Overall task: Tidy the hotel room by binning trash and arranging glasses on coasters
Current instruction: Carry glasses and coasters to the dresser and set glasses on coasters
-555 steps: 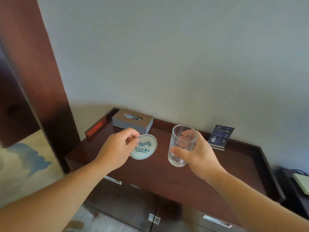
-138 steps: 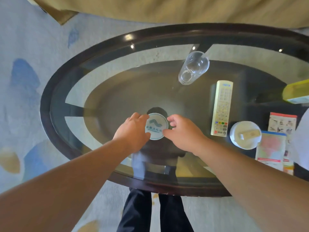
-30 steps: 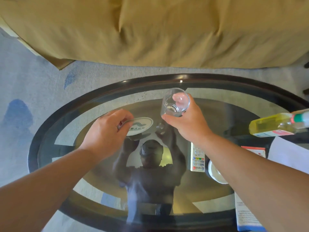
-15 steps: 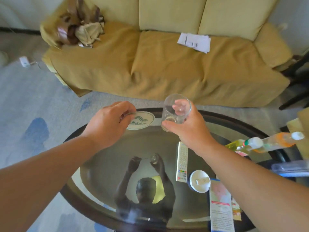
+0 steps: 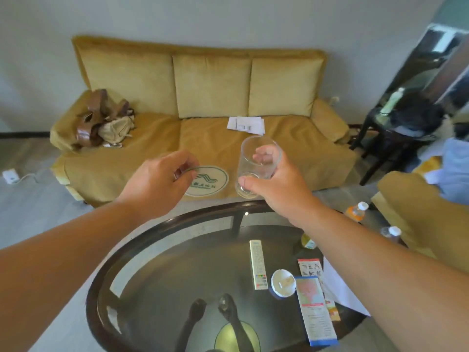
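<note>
Clear glass (image 5: 250,160) in raised right hand (image 5: 275,188); left hand (image 5: 157,184) seemingly pinches coaster (image 5: 210,180) edge.

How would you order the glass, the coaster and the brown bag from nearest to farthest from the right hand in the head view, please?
1. glass, gripped in the right hand itself.
2. coaster, just left, pinched by the left hand.
3. brown bag, far left on the sofa.
</note>
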### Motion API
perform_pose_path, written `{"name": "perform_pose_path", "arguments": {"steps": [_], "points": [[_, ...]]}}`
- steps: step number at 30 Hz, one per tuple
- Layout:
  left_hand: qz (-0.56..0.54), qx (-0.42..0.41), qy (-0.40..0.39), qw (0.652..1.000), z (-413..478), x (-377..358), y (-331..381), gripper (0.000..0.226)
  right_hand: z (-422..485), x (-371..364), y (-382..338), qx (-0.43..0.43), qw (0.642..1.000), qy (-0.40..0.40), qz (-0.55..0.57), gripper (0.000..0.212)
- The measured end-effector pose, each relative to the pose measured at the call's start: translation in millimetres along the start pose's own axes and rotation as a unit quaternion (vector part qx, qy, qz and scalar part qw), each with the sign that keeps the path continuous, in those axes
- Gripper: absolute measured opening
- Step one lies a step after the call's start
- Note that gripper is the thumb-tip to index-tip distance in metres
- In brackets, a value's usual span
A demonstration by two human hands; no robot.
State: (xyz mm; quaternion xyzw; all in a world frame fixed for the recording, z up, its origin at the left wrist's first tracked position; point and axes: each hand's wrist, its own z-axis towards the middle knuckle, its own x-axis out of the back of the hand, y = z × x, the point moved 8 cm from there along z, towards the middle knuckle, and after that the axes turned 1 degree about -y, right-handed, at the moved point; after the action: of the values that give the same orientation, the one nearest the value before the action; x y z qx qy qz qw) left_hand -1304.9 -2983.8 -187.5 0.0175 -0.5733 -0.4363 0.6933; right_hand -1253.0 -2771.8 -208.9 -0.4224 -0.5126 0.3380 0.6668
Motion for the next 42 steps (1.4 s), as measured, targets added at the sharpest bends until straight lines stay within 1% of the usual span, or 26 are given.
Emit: {"name": "perform_pose_path", "arguments": {"steps": [5, 10, 14, 18, 22, 26, 32, 37, 42], "points": [[-0.023, -0.071, -0.010, 0.997, -14.2, 26.9, 39.0, 0.012, -51.9, 21.7, -30.6, -0.008, 0.998, 0.061, 0.003, 0.065], [-0.052, -0.118, -0.031, 0.991, -23.3, 34.8, 85.9, 0.016, -112.7, 57.8, -52.3, -0.020, 0.992, 0.127, -0.011, 0.067], [-0.068, -0.164, -0.044, 0.983, -28.6, 30.6, 138.8, 0.016, -164.0, 99.8, -63.6, -0.033, 0.982, 0.184, -0.010, 0.064], [-0.089, -0.224, -0.062, 0.969, -40.7, 11.5, 207.5, 0.008, -225.6, 151.2, -66.8, -0.052, 0.967, 0.251, -0.010, 0.064], [-0.126, -0.288, -0.085, 0.946, -64.3, -18.3, 286.1, 0.005, -301.5, 205.2, -64.0, -0.061, 0.951, 0.304, 0.003, 0.063], [-0.157, -0.358, -0.109, 0.914, -106.3, -49.4, 375.6, 0.018, -393.2, 263.7, -59.8, -0.073, 0.926, 0.370, -0.025, 0.061], [-0.203, -0.432, -0.155, 0.865, -182.9, -96.5, 510.5, 0.006, -533.5, 344.6, -51.8, -0.105, 0.894, 0.431, -0.067, 0.050], [-0.243, -0.469, -0.188, 0.828, -241.3, -135.7, 607.0, 0.007, -639.5, 396.9, -46.0, -0.135, 0.859, 0.484, -0.100, 0.049], [-0.276, -0.515, -0.217, 0.782, -295.1, -171.1, 692.3, 0.018, -735.7, 435.2, -37.1, -0.179, 0.818, 0.533, -0.122, 0.050]]}}
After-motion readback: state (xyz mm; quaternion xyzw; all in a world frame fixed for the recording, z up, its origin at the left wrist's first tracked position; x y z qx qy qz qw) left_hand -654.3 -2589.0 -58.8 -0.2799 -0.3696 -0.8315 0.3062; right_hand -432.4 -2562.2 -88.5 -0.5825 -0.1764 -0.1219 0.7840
